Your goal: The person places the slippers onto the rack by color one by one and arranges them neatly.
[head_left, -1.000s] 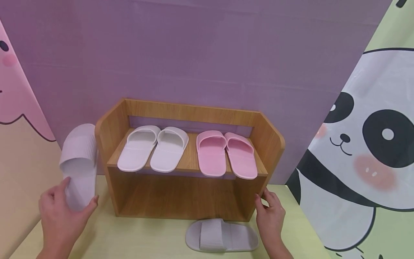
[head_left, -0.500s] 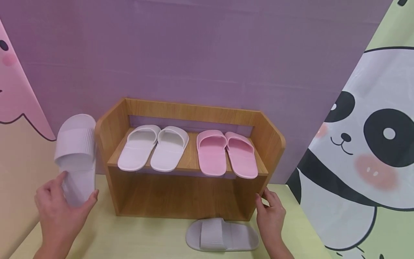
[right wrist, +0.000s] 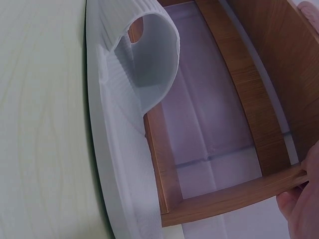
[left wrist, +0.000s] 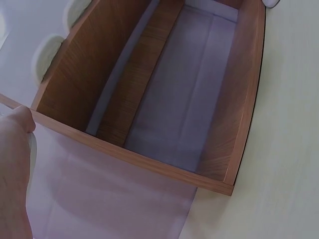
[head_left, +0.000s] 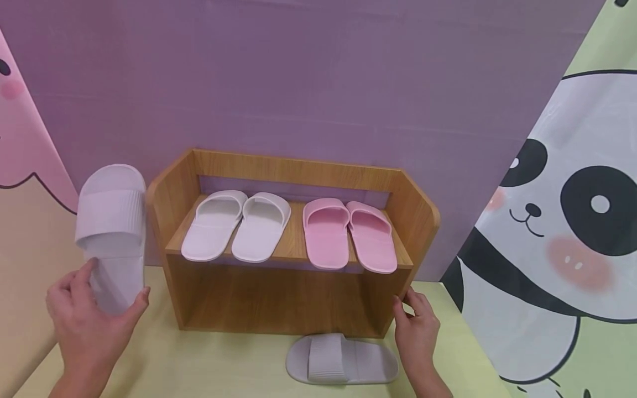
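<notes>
In the head view my left hand (head_left: 92, 320) grips a pale grey slipper (head_left: 121, 271) by its heel, thumb on one side and fingers on the other. The slipper stands toe up, beside the left panel of a wooden shoe rack (head_left: 293, 168). My right hand (head_left: 417, 331) pinches the front edge of the rack's right panel, as the right wrist view also shows. A matching grey slipper (head_left: 370, 362) lies sideways on the table before the rack. On the upper shelf sit two white slippers (head_left: 206, 240) and two pink slippers (head_left: 325, 243), toes to the back.
The rack stands on a pale yellow table (head_left: 209, 365) against a purple backdrop (head_left: 298, 83). Its lower level has wooden side panels and a wooden base. A panda print (head_left: 587, 221) covers the right wall, and a pink cartoon print (head_left: 25, 143) hangs at the left.
My left hand has moved slightly left and up with the grey slipper, whose toe now stands higher. My right hand, the rack and the other slippers stay in place.
</notes>
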`<control>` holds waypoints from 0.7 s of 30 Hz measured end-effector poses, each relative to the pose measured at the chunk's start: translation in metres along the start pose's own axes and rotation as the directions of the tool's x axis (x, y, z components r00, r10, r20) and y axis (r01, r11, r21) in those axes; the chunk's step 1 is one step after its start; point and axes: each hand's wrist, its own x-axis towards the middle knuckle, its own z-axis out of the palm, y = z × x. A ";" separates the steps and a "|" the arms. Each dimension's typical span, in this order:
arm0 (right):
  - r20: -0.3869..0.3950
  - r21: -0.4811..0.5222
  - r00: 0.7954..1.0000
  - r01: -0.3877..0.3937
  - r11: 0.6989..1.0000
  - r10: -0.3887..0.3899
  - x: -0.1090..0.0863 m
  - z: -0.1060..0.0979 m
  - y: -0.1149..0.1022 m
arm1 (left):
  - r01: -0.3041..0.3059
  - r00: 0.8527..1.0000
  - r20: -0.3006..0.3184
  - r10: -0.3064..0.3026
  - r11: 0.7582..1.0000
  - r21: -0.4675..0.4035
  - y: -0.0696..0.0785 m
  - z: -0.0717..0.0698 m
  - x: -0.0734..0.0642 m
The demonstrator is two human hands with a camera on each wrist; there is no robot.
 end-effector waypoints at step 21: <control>0.005 -0.002 1.000 -0.020 1.000 0.020 -0.001 -0.001 -0.001 | -0.033 0.992 -0.122 0.027 0.998 -0.051 0.013 0.000 0.004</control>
